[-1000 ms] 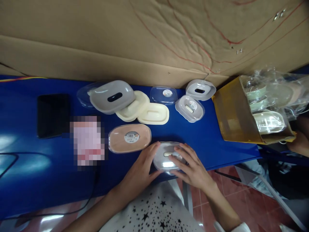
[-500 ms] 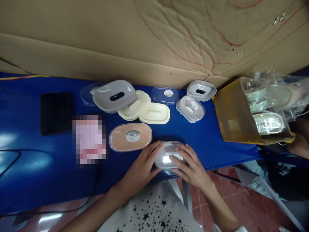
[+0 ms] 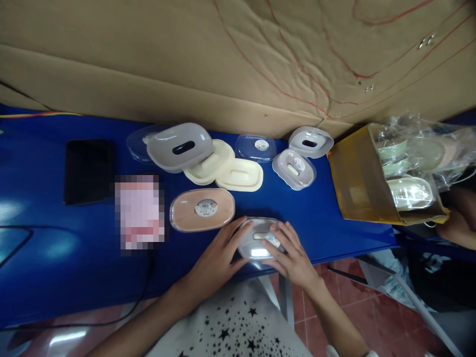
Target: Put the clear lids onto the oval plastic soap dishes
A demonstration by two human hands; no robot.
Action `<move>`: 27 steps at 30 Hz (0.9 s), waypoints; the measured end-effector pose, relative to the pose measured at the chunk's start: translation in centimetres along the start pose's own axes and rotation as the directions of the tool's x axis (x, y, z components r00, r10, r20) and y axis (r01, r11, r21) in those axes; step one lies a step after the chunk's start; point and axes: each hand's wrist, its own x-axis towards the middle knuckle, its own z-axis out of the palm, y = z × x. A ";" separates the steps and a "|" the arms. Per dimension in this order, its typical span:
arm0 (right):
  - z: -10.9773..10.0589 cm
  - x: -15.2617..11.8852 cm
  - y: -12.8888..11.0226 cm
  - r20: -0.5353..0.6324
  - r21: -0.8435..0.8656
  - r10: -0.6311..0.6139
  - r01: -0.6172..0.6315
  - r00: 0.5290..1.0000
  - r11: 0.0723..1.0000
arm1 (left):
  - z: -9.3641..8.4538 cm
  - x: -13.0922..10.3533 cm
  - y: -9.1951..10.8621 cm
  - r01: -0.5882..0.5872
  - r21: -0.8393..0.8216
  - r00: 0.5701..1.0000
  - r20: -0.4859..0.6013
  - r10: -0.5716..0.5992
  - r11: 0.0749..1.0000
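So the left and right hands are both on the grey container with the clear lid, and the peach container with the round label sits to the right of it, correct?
Not quite: the head view shows the peach container to the left of the grey container. The left hand and right hand are indeed both on the latter.

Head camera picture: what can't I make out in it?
All in the head view:
Lidded dish: both ends partly hidden by the left hand and right hand.
Peach dish: its label's print is too small to read.
Pink thing: blurred into squares.
Cardboard box: its bottom is hidden by its wall and wrapped dishes.
Another person's arm: cut off by the right edge.
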 end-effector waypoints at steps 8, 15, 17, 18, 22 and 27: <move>-2.4 -1.7 2.3 0.001 -0.061 0.178 -0.178 0.984 0.982 | -2.7 -1.4 2.0 -0.143 0.230 0.965 -0.183 0.187 0.963; -4.2 3.1 1.2 -0.239 -0.046 0.333 -0.353 0.912 0.935 | -7.1 -1.0 -0.3 0.110 0.610 0.925 -0.352 0.144 0.785; -2.4 7.2 -0.2 -0.105 -0.028 0.257 -0.262 0.961 0.965 | -7.4 -0.7 -0.9 0.124 0.635 0.932 -0.338 0.130 0.763; -1.4 9.2 -0.7 0.006 -0.038 0.220 -0.219 0.976 0.975 | -7.5 -0.6 -1.1 0.123 0.641 0.933 -0.335 0.132 0.758; 1.4 13.6 -0.4 0.152 -0.073 0.216 -0.207 0.964 0.976 | -7.7 -0.9 -1.4 0.121 0.646 0.926 -0.347 0.148 0.754; 0.7 9.0 0.5 0.064 -0.033 0.294 -0.292 0.954 0.956 | -7.9 -1.0 -1.8 0.176 0.622 0.906 -0.406 0.122 0.763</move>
